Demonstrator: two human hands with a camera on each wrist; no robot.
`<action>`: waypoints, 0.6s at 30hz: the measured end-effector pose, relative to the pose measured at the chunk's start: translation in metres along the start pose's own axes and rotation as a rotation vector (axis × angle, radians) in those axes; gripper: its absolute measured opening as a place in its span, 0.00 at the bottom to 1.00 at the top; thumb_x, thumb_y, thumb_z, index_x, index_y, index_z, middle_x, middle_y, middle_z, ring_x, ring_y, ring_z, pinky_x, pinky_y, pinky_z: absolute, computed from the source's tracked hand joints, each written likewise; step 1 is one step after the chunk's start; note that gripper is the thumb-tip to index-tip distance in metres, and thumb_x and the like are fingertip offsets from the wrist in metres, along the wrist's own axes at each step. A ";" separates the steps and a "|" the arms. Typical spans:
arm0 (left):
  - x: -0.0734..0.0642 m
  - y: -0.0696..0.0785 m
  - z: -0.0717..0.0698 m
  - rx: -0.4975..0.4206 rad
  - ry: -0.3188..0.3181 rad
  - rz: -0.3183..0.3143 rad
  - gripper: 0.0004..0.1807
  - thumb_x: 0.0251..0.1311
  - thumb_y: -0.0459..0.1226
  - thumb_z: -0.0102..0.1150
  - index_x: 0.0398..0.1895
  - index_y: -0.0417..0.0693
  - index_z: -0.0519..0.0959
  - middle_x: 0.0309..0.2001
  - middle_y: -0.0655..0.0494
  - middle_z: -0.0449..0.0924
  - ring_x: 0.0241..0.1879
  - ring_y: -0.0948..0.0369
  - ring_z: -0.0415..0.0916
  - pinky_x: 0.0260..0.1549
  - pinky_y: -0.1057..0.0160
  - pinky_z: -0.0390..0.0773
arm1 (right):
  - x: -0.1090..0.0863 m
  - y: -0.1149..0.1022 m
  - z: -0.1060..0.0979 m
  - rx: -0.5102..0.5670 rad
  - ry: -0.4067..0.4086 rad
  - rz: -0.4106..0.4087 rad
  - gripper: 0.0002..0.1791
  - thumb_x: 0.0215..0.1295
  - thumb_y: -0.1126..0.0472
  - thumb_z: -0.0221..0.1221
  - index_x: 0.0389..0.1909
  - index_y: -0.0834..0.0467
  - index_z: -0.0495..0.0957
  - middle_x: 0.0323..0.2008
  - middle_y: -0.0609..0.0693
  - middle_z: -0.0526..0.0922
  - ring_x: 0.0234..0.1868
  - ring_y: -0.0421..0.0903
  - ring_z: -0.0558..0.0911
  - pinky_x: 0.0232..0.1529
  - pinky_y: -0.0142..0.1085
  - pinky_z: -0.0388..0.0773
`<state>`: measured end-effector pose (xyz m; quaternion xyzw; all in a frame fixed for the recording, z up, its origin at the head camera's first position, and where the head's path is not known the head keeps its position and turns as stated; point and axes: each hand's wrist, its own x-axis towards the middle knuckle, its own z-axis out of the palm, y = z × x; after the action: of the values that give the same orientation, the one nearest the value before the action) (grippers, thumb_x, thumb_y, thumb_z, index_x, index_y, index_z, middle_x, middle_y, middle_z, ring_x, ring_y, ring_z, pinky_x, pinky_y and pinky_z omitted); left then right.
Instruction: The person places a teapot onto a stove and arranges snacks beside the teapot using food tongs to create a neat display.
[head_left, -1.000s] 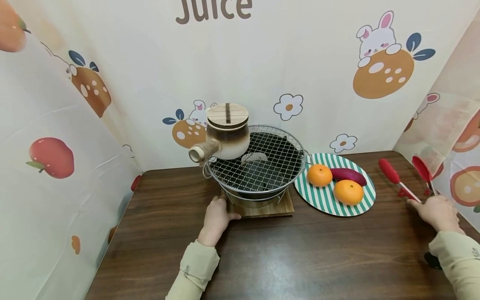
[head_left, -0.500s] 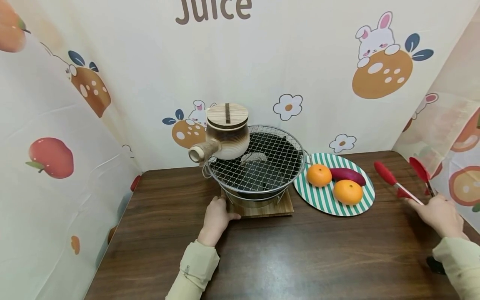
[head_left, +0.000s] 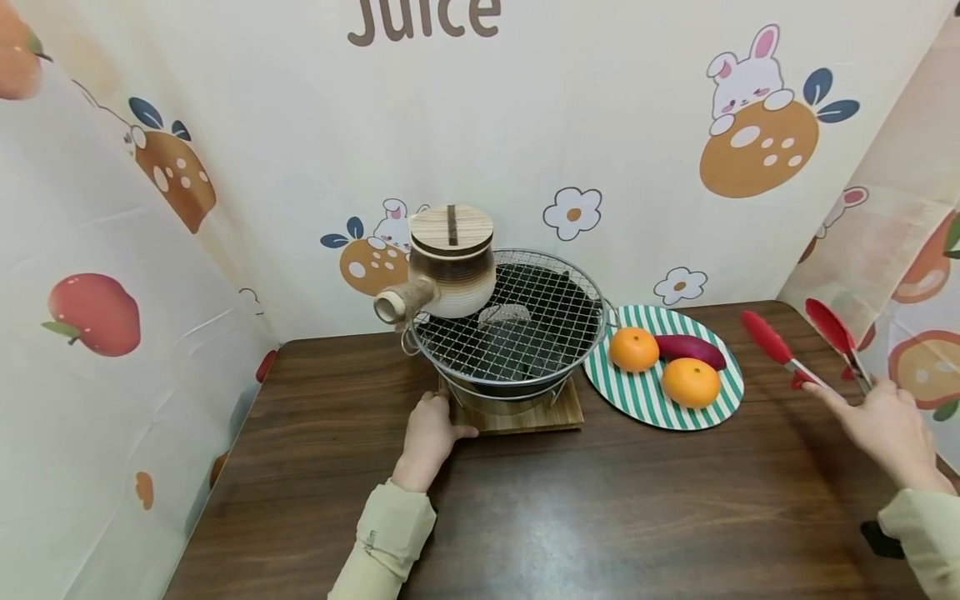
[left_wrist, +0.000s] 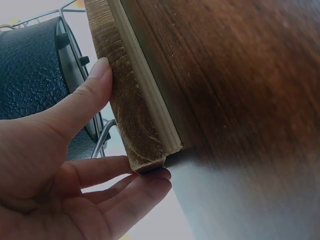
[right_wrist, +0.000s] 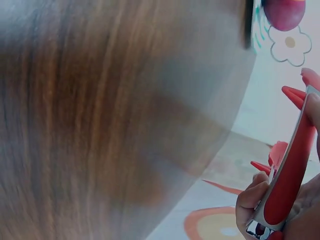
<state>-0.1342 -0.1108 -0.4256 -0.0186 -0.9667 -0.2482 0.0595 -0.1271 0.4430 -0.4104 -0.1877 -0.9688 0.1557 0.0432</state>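
My left hand (head_left: 430,433) grips the front left corner of a wooden board (head_left: 525,422), its thumb along the front edge in the left wrist view and its fingertips at the corner. On the board stands a round tabletop grill (head_left: 540,333) with a wire mesh. A brown and cream side-handled pot (head_left: 468,287) with a wooden lid sits on the mesh, handle pointing left. At the right, my right hand (head_left: 892,429) holds red-tipped tongs (right_wrist: 290,170), their arms spread apart and nothing between the tips. The tips point toward the back wall.
A green-striped oval plate (head_left: 630,400) right of the grill bears two oranges (head_left: 691,382) and a purple eggplant-like vegetable (head_left: 693,351). A small black object (head_left: 881,540) lies by my right sleeve. Printed cloth walls (head_left: 637,125) border the table (head_left: 600,517) at back and sides.
My right hand has shifted slightly right, and the tongs have turned a little so their tips sit further left. My left hand stays at the board. The head view has moved slightly.
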 end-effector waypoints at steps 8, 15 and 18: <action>0.001 0.000 0.000 0.009 0.001 -0.001 0.38 0.32 0.44 0.81 0.45 0.28 0.78 0.36 0.37 0.78 0.36 0.42 0.80 0.39 0.49 0.81 | -0.007 -0.015 -0.004 0.006 0.035 -0.125 0.41 0.59 0.30 0.54 0.38 0.70 0.65 0.21 0.59 0.65 0.23 0.53 0.69 0.18 0.37 0.59; 0.001 0.000 0.001 -0.003 0.007 -0.001 0.38 0.31 0.43 0.81 0.46 0.28 0.78 0.36 0.37 0.79 0.36 0.42 0.80 0.39 0.49 0.81 | -0.008 -0.025 -0.007 -0.017 0.017 -0.239 0.44 0.59 0.32 0.57 0.51 0.71 0.64 0.29 0.64 0.70 0.26 0.56 0.72 0.19 0.39 0.65; 0.001 -0.001 0.001 -0.006 0.006 -0.003 0.38 0.31 0.43 0.81 0.46 0.28 0.78 0.37 0.37 0.79 0.37 0.42 0.80 0.39 0.49 0.81 | -0.009 -0.029 -0.008 -0.029 0.006 -0.257 0.43 0.59 0.32 0.57 0.50 0.70 0.65 0.31 0.65 0.70 0.28 0.57 0.72 0.19 0.38 0.64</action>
<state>-0.1352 -0.1107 -0.4268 -0.0167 -0.9658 -0.2513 0.0622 -0.1274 0.4165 -0.3942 -0.0632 -0.9869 0.1345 0.0631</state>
